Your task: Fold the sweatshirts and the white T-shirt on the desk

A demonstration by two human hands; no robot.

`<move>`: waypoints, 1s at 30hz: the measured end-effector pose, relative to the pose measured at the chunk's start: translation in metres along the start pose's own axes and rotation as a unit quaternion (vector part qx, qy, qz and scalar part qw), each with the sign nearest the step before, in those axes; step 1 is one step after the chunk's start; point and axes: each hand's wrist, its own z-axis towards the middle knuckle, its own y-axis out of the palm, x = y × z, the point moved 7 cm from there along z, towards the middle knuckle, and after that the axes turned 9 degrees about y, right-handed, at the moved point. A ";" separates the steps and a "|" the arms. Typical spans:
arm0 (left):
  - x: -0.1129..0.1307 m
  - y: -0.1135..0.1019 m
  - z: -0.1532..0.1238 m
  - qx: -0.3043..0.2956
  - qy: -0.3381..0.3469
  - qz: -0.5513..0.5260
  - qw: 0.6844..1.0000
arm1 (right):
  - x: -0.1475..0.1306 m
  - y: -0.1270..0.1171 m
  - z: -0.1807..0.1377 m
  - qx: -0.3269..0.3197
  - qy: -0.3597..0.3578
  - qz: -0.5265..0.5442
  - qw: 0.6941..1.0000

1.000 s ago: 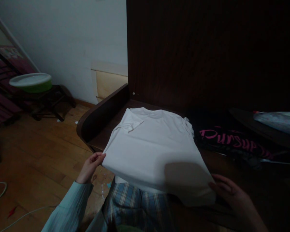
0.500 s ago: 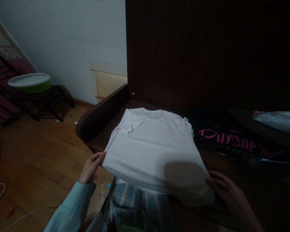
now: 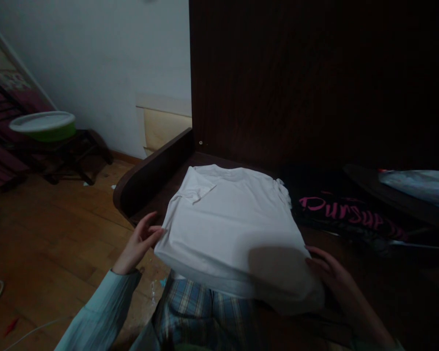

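Observation:
A white short-sleeved T-shirt [image 3: 219, 219] lies spread on a dark wooden seat, its neckline toward the back and its hem toward me. The left sleeve is folded inward over the front; the right one is bunched at the side. The hem end hangs over the seat's front edge above my lap. At the shirt's left edge is my left hand [image 3: 137, 243], its fingers apart and the fingertips by the fabric. On the opposite edge, in dim light, my right hand [image 3: 332, 275] touches the cloth with loosely parted fingers.
A raised wooden armrest [image 3: 149, 170] bounds the seat on the left, a tall dark panel [image 3: 278, 83] behind. Dark cloth with pink lettering [image 3: 351, 212] and a plastic bag [image 3: 420, 185] lie right. A lidded green basin [image 3: 47, 129] sits on a stool far left.
Both hands have slid a little up the shirt's side edges, away from the hem corners. My left fingers have spread from their pinch. The shirt has stayed nearly in place.

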 end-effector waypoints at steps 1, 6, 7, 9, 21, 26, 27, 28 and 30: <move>0.003 0.002 0.003 -0.015 0.009 0.013 1.000 | -0.004 0.004 0.000 -0.005 0.002 -0.002 1.000; 0.008 0.014 0.022 -0.077 0.058 0.059 0.994 | -0.009 0.012 0.001 -0.006 0.013 0.003 1.000; 0.006 0.014 0.024 -0.078 0.053 0.056 0.994 | -0.007 0.010 0.001 0.006 0.014 0.007 1.000; 0.000 0.014 0.026 -0.074 0.023 0.043 0.996 | -0.003 0.005 0.003 0.031 0.012 0.014 0.999; -0.007 0.013 0.013 -0.027 -0.084 -0.060 0.994 | 0.000 -0.010 0.017 0.068 0.010 0.045 0.997; -0.011 0.011 0.012 -0.034 -0.098 -0.103 0.989 | 0.003 -0.015 0.025 0.054 -0.023 0.064 0.996; -0.012 0.011 0.013 -0.036 -0.100 -0.111 0.988 | 0.003 -0.016 0.025 0.053 -0.031 0.064 0.996; -0.012 0.010 0.013 -0.036 -0.103 -0.116 0.987 | 0.003 -0.016 0.025 0.052 -0.036 0.061 0.996; -0.011 0.009 0.013 -0.040 -0.108 -0.114 0.987 | 0.003 -0.016 0.023 0.046 -0.037 0.043 0.997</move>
